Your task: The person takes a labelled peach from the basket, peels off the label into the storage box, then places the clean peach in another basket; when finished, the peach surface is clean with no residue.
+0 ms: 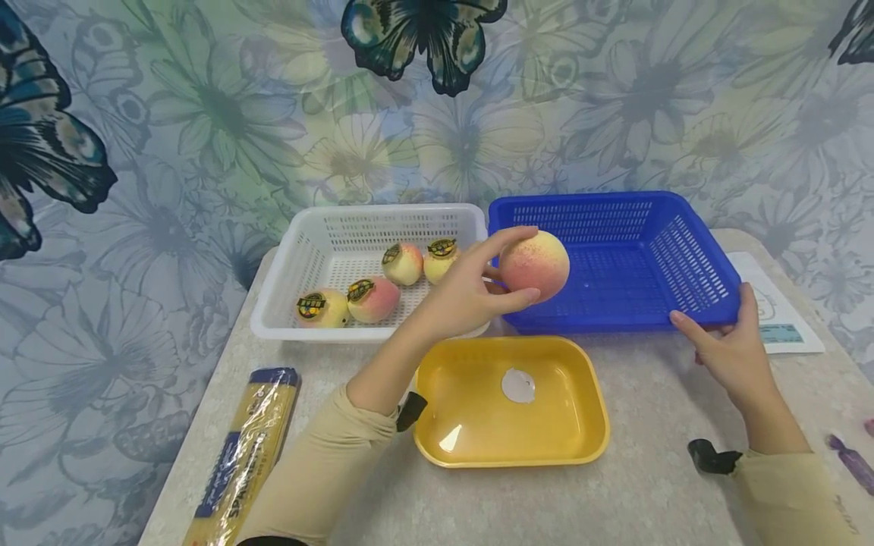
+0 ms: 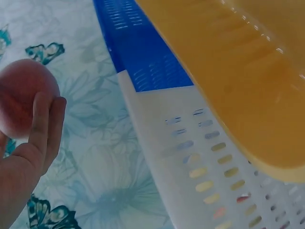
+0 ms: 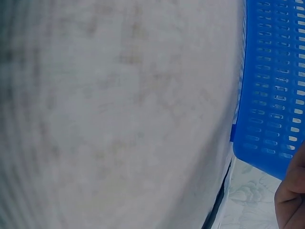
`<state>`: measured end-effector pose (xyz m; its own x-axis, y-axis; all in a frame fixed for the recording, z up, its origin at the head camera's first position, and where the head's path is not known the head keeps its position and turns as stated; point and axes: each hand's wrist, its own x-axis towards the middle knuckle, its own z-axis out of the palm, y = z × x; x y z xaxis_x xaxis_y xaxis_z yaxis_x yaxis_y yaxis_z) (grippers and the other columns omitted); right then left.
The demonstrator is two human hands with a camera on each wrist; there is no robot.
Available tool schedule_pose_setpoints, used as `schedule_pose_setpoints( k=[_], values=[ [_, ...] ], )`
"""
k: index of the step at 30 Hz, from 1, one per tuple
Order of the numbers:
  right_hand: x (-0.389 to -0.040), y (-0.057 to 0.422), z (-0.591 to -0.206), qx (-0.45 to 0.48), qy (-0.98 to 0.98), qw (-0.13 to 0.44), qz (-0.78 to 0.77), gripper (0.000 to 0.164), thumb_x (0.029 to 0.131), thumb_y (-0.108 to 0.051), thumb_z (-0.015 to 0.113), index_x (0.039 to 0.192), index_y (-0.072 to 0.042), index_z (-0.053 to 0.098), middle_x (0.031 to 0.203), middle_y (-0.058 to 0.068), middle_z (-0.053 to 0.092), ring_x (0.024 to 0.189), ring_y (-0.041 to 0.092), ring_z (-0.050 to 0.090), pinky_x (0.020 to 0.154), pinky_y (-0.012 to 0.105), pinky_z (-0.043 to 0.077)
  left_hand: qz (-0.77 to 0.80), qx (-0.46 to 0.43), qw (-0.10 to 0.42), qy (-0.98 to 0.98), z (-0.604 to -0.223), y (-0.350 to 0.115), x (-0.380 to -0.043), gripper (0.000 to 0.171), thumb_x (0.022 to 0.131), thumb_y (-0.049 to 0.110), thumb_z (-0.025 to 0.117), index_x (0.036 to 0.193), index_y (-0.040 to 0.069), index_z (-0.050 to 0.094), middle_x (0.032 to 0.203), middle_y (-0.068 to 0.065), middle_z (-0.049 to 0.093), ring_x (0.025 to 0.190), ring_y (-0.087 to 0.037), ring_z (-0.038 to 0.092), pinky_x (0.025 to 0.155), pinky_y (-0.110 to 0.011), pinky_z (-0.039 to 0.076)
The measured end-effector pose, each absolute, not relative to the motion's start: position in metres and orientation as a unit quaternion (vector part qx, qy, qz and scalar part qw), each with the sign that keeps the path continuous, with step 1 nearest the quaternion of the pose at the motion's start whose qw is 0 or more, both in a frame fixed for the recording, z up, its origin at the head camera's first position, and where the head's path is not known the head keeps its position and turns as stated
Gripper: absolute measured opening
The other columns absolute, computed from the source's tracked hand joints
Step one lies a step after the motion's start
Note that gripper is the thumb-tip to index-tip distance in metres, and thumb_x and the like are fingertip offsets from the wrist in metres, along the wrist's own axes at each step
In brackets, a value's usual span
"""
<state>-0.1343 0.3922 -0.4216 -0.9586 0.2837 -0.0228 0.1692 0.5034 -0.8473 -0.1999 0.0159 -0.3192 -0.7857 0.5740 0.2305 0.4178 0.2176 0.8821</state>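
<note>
One peach (image 1: 544,267) aloft at the left end of the blue basket (image 1: 614,262), pinched between thumb and fingers of the left hand (image 1: 467,288). Height above the rim hard to tell. Likeliest mishap, by judgement: a slip from too light a pinch on so round a surface, with a bruising drop onto the rim or toward the yellow tray (image 1: 464,402) just in front. From too hard a squeeze, perhaps a dent. At the basket's near right corner, a firm-looking grip by the right hand (image 1: 727,345); from a tug there, possible sliding of the basket out from under the fruit. Farther left, four labelled peaches (image 1: 378,305) inside the white basket (image 1: 273,330), at some risk of a knock from the left forearm (image 1: 389,364) across its near right corner.
</note>
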Motion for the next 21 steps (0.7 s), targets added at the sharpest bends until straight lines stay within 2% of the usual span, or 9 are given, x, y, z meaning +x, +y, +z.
schedule_pose_setpoints(
  k=[2, 6, 11, 14, 21],
  values=[
    [-0.134, 0.393, -0.422, -0.128, -0.862, 0.063, 0.486, 0.104, 0.095, -0.032, 0.066, 0.157, -0.026, -0.017, 0.112, -0.011, 0.045, 0.066, -0.001, 0.051, 0.051, 0.022, 0.051, 0.533, 0.324, 0.08, 0.778, -0.321, 0.024, -0.208, 0.069, 0.087, 0.023, 0.077, 0.148, 0.025, 0.044, 0.146, -0.003, 0.049, 0.098, -0.02, 0.07, 0.086, -0.026, 0.059],
    [-0.136, 0.392, -0.423, -0.133, -0.86, 0.072, 0.488, 0.102, 0.094, -0.031, 0.068, 0.158, -0.028, -0.011, 0.116, -0.009, 0.045, 0.073, -0.003, 0.051, 0.051, 0.023, 0.051, 0.525, 0.326, 0.096, 0.78, -0.329, 0.045, -0.223, 0.07, 0.087, 0.023, 0.078, 0.148, 0.022, 0.043, 0.14, -0.004, 0.054, 0.101, -0.017, 0.07, 0.086, -0.023, 0.058],
    [-0.136, 0.391, -0.424, -0.136, -0.864, 0.075, 0.478, 0.105, 0.093, -0.034, 0.069, 0.158, -0.028, -0.013, 0.12, -0.006, 0.043, 0.077, -0.002, 0.05, 0.052, 0.023, 0.051, 0.496, 0.328, 0.11, 0.797, -0.339, 0.078, -0.231, 0.07, 0.086, 0.03, 0.078, 0.147, 0.028, 0.044, 0.135, 0.001, 0.06, 0.109, -0.008, 0.063, 0.092, -0.018, 0.053],
    [-0.136, 0.391, -0.424, -0.138, -0.866, 0.077, 0.474, 0.102, 0.093, -0.035, 0.069, 0.158, -0.028, -0.01, 0.119, -0.006, 0.044, 0.076, 0.0, 0.05, 0.051, 0.024, 0.051, 0.481, 0.332, 0.118, 0.803, -0.344, 0.1, -0.234, 0.069, 0.086, 0.032, 0.078, 0.147, 0.03, 0.044, 0.134, 0.004, 0.061, 0.112, -0.006, 0.06, 0.094, -0.016, 0.05],
    [-0.135, 0.39, -0.425, -0.147, -0.869, 0.074, 0.466, 0.104, 0.093, -0.037, 0.068, 0.158, -0.026, -0.011, 0.133, 0.014, 0.041, 0.081, 0.0, 0.049, 0.052, 0.023, 0.051, 0.476, 0.297, 0.125, 0.818, -0.357, 0.146, -0.242, 0.07, 0.086, 0.033, 0.078, 0.147, 0.03, 0.045, 0.14, 0.006, 0.058, 0.114, -0.008, 0.062, 0.094, -0.018, 0.051]
  ],
)
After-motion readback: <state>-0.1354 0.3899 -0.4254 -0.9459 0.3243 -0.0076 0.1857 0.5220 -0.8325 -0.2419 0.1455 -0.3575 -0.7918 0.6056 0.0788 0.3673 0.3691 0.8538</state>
